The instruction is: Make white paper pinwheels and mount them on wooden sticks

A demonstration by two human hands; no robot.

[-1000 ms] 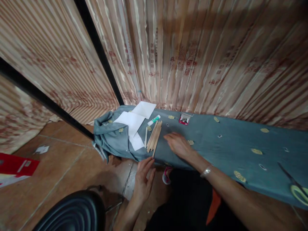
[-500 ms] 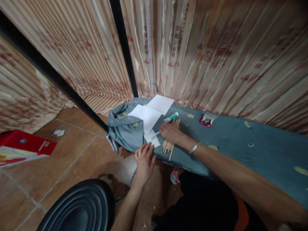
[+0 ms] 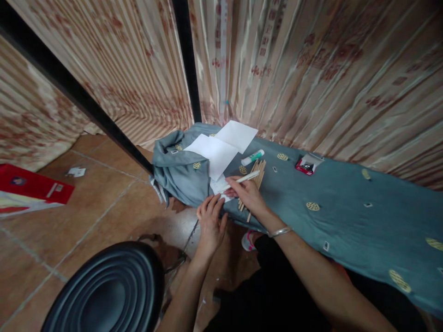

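Observation:
My right hand (image 3: 247, 194) grips a white pen (image 3: 249, 175), its tip slanting down to a small white slip of paper (image 3: 217, 185) near the front edge of the bench. Part of the slip lies hidden under that hand. At the slip's near edge rests my left hand (image 3: 210, 222), fingers stretched out and holding nothing. Just beyond the right hand lies a bundle of thin wooden sticks (image 3: 262, 171), partly covered by it. A glue stick (image 3: 252, 157) with a green label lies behind the sticks. Two larger white sheets (image 3: 221, 159) overlap farther back.
A grey-green cloth (image 3: 284, 184) covers the bench. On it stands an open red box (image 3: 306, 165) with small dark contents. Black metal poles (image 3: 188, 60) rise before a curtain. A round black stool (image 3: 104, 286) and a red carton (image 3: 34, 184) are on the tiled floor.
My right hand has turned and come nearer the front edge, bringing the pen over the small slip. The left hand stays by the slip. The whole view has shifted slightly.

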